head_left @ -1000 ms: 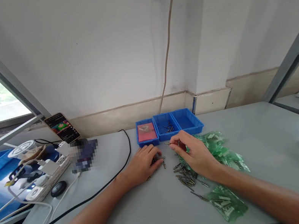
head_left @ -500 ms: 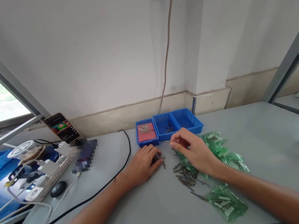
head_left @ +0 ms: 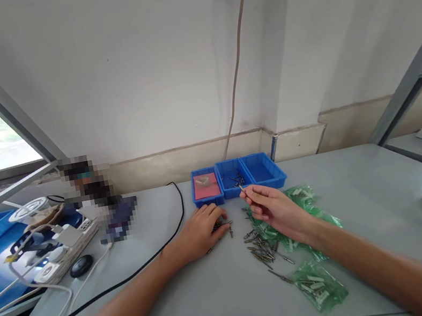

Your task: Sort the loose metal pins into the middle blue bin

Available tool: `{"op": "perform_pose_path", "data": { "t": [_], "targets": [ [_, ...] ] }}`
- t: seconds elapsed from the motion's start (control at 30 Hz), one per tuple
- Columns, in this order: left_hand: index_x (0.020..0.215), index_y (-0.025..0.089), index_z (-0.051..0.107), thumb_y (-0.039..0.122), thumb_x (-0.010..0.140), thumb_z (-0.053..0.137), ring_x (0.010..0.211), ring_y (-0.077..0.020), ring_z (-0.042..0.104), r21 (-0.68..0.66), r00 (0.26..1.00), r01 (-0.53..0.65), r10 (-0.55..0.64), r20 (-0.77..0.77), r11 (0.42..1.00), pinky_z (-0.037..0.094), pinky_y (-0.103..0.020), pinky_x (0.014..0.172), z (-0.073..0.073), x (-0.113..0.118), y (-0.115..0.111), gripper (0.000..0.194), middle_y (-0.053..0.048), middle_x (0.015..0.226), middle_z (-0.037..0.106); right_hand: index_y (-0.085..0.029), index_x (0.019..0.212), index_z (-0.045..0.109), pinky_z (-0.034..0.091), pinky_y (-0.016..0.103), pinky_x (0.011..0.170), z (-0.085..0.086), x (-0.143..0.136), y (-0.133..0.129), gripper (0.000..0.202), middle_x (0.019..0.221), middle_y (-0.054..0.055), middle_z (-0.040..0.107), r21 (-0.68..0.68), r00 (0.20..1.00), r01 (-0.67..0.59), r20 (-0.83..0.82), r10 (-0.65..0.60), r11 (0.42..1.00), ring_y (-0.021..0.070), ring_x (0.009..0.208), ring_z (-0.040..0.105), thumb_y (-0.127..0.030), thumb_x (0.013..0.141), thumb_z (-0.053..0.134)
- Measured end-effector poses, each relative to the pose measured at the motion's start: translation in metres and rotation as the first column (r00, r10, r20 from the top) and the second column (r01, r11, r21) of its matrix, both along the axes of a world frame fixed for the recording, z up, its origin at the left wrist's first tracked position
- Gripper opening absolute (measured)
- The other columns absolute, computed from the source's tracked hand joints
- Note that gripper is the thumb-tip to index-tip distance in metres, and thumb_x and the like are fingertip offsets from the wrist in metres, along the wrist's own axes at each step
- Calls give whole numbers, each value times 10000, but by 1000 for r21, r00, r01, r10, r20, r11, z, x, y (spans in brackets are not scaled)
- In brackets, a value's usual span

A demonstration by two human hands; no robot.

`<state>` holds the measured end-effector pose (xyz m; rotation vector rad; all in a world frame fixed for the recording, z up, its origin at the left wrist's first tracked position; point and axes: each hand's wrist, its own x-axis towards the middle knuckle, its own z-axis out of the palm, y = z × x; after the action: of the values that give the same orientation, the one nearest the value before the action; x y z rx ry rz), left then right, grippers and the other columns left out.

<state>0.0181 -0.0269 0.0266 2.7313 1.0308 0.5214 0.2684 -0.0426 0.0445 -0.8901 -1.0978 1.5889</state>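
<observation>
Head view: your right hand has turned so that the pin in it, which lay nearly level, now slants up and to the left. It is clamped between thumb and fingertips, its tip near the near wall of the blue tray. That leaves it still in your grip, not among the pins in the tray's left compartment. Your left hand hasn't shifted, resting on the table with fingers curled over more pins; you can't tell whether they clamp any. The loose heap lies right of it, beside green bags.
</observation>
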Motion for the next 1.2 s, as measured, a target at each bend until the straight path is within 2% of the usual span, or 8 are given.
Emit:
{"op": "perform_pose_path", "data": {
  "t": [0.17,0.3,0.5,0.6,0.7,0.87,1.0,1.2],
  "targets": [
    [1148,218,611,379,1089,546,956,-225,580,3,1000,-1,1,4,1000,463,-338,867,1,0,0,183,-53,1043,637,-191,990,725,262,244,536,1,0,0,296,906,8,512,-9,1000,-4,-17,4,1000,97,653,356,-456,886,811],
    [1147,216,610,370,1082,561,954,-224,579,3,1000,1,-1,2,1000,462,-336,860,0,0,1,174,-52,1041,635,-223,1029,690,300,268,568,3,0,0,276,791,-26,486,148,960,60,262,-98,987,123,646,387,-491,964,695],
    [1154,218,606,377,1083,561,953,-226,580,9,1000,4,-4,10,1000,461,-340,864,-2,-1,1,180,-54,1038,633,-244,991,642,395,311,672,-3,1,-1,90,852,-5,592,545,728,12,570,-381,838,169,724,496,-333,988,629],
    [1149,219,606,376,1083,559,950,-226,580,6,1000,1,-1,9,1000,461,-341,863,-1,0,0,176,-51,1029,633,-252,989,655,410,316,700,-5,-1,-3,62,949,8,619,608,688,-66,602,-405,791,168,754,523,-288,992,605],
    [1146,220,607,373,1085,556,946,-224,582,5,1000,-2,2,8,1000,461,-342,859,0,0,0,173,-51,1030,635,-249,966,654,397,305,668,-5,-2,-3,121,883,-4,597,522,758,-43,573,-313,852,164,736,517,-356,1004,612],
    [1147,226,605,378,1079,569,952,-224,584,10,1000,0,0,7,1000,461,-341,861,-3,-1,2,170,-48,1043,641,-225,819,578,285,273,531,-2,-1,3,383,671,-68,364,150,943,91,304,-133,985,117,565,321,-571,954,667],
    [1151,227,603,383,1083,562,962,-224,587,16,1000,0,-1,16,1000,462,-343,868,-5,-1,2,175,-50,1054,645,-213,722,512,246,260,501,-1,-1,6,496,672,-73,336,10,978,152,146,-152,988,96,555,240,-614,871,764],
    [1158,229,601,378,1084,559,964,-221,587,5,1000,-1,1,13,1000,463,-343,876,-3,-1,1,171,-46,1060,645,-207,748,570,297,249,497,-4,-2,11,483,689,-58,404,62,962,213,159,-220,975,96,562,311,-620,826,808]
  ]
}}
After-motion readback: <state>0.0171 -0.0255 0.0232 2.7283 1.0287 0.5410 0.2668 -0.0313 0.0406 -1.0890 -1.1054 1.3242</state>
